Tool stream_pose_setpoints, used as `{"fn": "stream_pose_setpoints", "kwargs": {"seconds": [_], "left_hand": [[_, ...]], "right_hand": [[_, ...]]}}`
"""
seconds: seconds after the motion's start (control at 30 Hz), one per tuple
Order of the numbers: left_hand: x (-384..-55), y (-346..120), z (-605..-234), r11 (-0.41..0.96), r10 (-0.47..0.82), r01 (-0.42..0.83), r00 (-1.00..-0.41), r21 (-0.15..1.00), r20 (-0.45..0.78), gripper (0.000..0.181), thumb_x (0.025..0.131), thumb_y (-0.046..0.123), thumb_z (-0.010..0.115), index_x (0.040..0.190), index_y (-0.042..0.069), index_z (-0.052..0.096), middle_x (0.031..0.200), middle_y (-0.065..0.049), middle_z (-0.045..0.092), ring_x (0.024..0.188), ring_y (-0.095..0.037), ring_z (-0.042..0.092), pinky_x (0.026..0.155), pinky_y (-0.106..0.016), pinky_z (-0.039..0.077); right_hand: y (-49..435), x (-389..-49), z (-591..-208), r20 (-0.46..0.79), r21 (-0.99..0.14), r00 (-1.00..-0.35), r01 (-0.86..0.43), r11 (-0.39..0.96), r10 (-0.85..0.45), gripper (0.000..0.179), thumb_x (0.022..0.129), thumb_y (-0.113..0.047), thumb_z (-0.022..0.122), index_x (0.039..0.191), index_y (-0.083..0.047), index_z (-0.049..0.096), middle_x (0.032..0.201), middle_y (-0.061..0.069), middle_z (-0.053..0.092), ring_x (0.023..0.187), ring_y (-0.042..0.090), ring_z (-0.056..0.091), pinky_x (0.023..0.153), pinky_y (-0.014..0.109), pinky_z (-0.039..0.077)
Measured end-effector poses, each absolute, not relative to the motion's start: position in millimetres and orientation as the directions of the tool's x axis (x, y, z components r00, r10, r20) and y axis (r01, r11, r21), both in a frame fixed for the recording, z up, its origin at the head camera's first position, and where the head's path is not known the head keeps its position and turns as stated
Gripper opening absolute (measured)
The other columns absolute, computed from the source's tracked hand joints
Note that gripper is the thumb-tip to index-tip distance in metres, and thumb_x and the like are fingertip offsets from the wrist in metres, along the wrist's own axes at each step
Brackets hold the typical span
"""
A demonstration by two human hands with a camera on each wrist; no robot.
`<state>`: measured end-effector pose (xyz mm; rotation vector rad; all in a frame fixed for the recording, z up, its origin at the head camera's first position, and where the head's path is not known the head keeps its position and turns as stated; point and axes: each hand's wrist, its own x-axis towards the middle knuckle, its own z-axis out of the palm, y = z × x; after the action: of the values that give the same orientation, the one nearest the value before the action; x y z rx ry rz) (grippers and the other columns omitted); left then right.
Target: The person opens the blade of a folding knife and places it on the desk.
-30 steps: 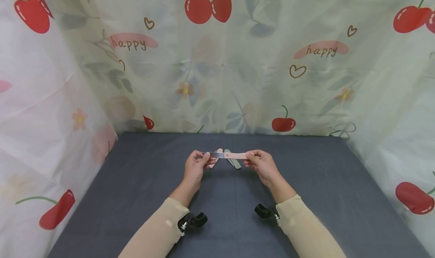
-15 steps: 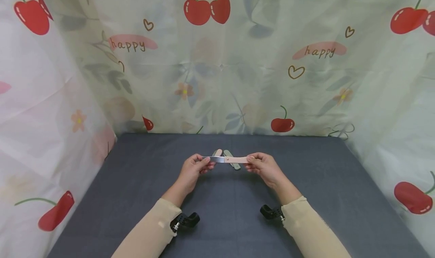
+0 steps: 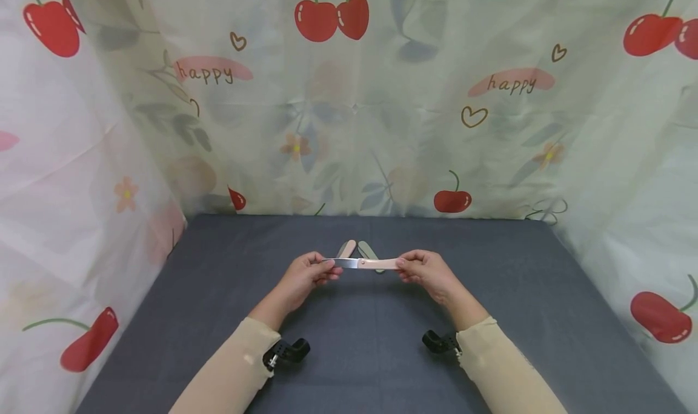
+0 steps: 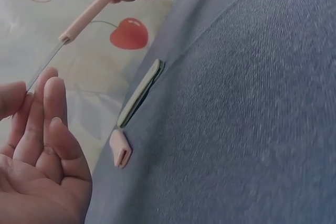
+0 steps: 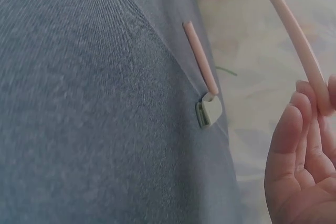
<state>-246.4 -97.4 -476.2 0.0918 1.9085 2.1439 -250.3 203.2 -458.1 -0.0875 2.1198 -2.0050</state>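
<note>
An unfolded folding knife point(image 3: 378, 264) with a pale pink handle and a steel blade is held level above the table. My left hand point(image 3: 305, 276) pinches the blade near its tip between thumb and fingers. At the other side, my right hand point(image 3: 428, 273) grips the end of the handle; its fingertips wrap that end in the right wrist view. Beyond the held knife lie a second pink folding knife point(image 3: 349, 248) and a grey-green folding knife point(image 3: 367, 249), both folded and angled toward each other. The held knife partly covers their near ends in the head view.
A dark grey cloth point(image 3: 371, 341) covers the table. Printed curtains point(image 3: 354, 129) with cherries stand along its back and both sides. A black camera mount point(image 3: 286, 353) is strapped to the left wrist, another black mount point(image 3: 442, 342) to the right.
Both hands have drawn the unfolded knife a little nearer to me, still held level. The forearms have spread slightly apart. More of the folded pink knife's upper part shows behind it.
</note>
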Motion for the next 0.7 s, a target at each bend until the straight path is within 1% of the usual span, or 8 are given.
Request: {"fn": "stream_pose_setpoints", "kwargs": {"seconds": [0.1, 0.27, 0.4, 0.5, 0.6, 0.7], "left_hand": [[-247, -102, -477, -0.067, 0.263, -0.159, -0.955, 0.985, -0.136, 0.013, 0.099, 0.014, 0.064, 0.091, 0.007, 0.056, 0.089, -0.006, 0.076, 0.078, -0.011, 0.071, 0.071, -0.028, 0.048], [-249, -108, -481, -0.005, 0.292, -0.155, -0.945, 0.988, -0.147, 0.014, 0.098, 0.013, 0.065, 0.089, 0.006, 0.056, 0.087, -0.006, 0.076, 0.076, -0.01, 0.071, 0.069, -0.027, 0.048], [-248, -110, -483, 0.017, 0.317, -0.149, -0.937, 0.989, -0.146, 0.015, 0.097, 0.012, 0.066, 0.088, 0.006, 0.056, 0.087, -0.007, 0.076, 0.074, -0.009, 0.07, 0.067, -0.026, 0.049], [-246, -109, -481, 0.025, 0.33, -0.142, -0.933, 0.99, -0.142, 0.014, 0.097, 0.013, 0.067, 0.089, 0.006, 0.057, 0.087, -0.006, 0.076, 0.075, -0.009, 0.07, 0.068, -0.026, 0.05], [-244, -105, -479, 0.022, 0.331, -0.138, -0.934, 0.99, -0.137, 0.013, 0.098, 0.014, 0.066, 0.092, 0.005, 0.058, 0.088, -0.006, 0.076, 0.076, -0.009, 0.07, 0.071, -0.027, 0.051], [-243, -100, -479, 0.045, 0.322, -0.118, -0.938, 0.992, -0.126, 0.012, 0.098, 0.013, 0.065, 0.095, 0.003, 0.059, 0.089, -0.007, 0.076, 0.076, -0.009, 0.07, 0.071, -0.028, 0.051]], "right_hand": [[205, -250, -459, -0.127, -0.991, -0.969, 0.114, 0.076, -0.212, 0.021, 0.095, -0.005, 0.067, 0.108, 0.011, 0.065, 0.084, 0.006, 0.071, 0.074, 0.016, 0.065, 0.069, 0.03, 0.056], [209, -249, -460, -0.145, -0.985, -0.959, 0.117, 0.127, -0.245, 0.02, 0.094, -0.007, 0.07, 0.105, 0.009, 0.068, 0.084, 0.009, 0.071, 0.074, 0.018, 0.066, 0.069, 0.031, 0.057], [212, -248, -461, -0.162, -0.979, -0.947, 0.119, 0.165, -0.276, 0.022, 0.094, -0.009, 0.07, 0.105, 0.009, 0.068, 0.088, 0.017, 0.071, 0.073, 0.02, 0.066, 0.07, 0.033, 0.057], [214, -248, -462, -0.157, -0.98, -0.943, 0.113, 0.163, -0.293, 0.023, 0.095, -0.009, 0.068, 0.106, 0.011, 0.066, 0.091, 0.021, 0.07, 0.074, 0.02, 0.066, 0.07, 0.033, 0.057], [217, -246, -463, -0.145, -0.983, -0.946, 0.106, 0.147, -0.29, 0.021, 0.097, -0.007, 0.066, 0.107, 0.012, 0.065, 0.088, 0.017, 0.07, 0.075, 0.018, 0.066, 0.07, 0.031, 0.057], [220, -245, -462, -0.129, -0.988, -0.952, 0.099, 0.12, -0.278, 0.02, 0.098, -0.006, 0.064, 0.107, 0.012, 0.064, 0.085, 0.008, 0.069, 0.075, 0.015, 0.065, 0.069, 0.029, 0.056]]}}
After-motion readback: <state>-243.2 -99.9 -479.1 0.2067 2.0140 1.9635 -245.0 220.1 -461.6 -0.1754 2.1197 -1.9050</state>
